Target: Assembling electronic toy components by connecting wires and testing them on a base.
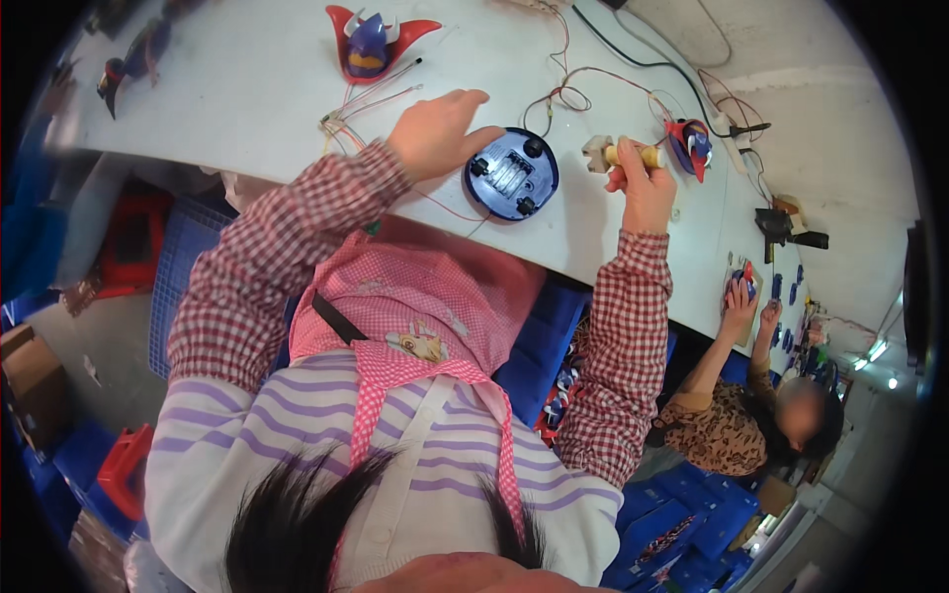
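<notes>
On the white table in front of me lies a round dark blue plastic base [511, 174], its black feet and battery-slot-like recess facing up. My left hand [440, 133] rests beside it, fingers stretched out, the thumb near its upper left rim; nothing shows in its grip. To the right of the base, my right hand [645, 196] is closed around a short cream-and-yellow handled tool [599, 155] with a blocky end pointing left. I cannot make out its exact kind. Thin red wires [450, 210] run along the base's near left side.
A horned purple figure head with red collar [368, 49] stands at the back, thin leads [381, 99] beside it. Another such head [689, 148] lies right, near cables [652, 64]. A co-worker [727, 425] handles a similar piece farther right. Blue crates [682, 514] stand below.
</notes>
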Tool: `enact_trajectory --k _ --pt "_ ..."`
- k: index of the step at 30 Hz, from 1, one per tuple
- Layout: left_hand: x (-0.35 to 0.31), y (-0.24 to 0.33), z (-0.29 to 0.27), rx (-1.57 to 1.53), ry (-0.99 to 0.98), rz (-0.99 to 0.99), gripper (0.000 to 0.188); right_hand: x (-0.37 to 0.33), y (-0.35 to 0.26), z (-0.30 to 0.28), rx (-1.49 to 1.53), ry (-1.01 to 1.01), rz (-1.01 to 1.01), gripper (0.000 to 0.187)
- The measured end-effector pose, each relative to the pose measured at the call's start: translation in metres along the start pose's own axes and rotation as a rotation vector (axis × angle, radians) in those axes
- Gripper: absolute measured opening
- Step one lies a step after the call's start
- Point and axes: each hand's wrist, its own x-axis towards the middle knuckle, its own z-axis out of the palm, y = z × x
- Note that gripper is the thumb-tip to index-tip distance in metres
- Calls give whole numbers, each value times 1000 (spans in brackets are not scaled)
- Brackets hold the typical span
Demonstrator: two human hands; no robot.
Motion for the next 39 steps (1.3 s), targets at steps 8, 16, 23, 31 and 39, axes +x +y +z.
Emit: enact_trajectory --k 8,16,23,31,39 --pt "1 8 16 18 -456 -233 27 -48 3 43 72 -167 -177 17" --pt "-10 13 10 -57 -273 -222 24 -56 18 64 -413 -59 -749 23" --pt "-13 10 15 -82 -275 -242 25 -58 21 72 -436 -11 -864 25" --pt "-12 12 15 -176 -253 -295 23 -64 20 71 -555 -66 -743 26" --pt "-8 11 6 -243 -292 -315 25 -43 23 65 -459 -217 -610 26"
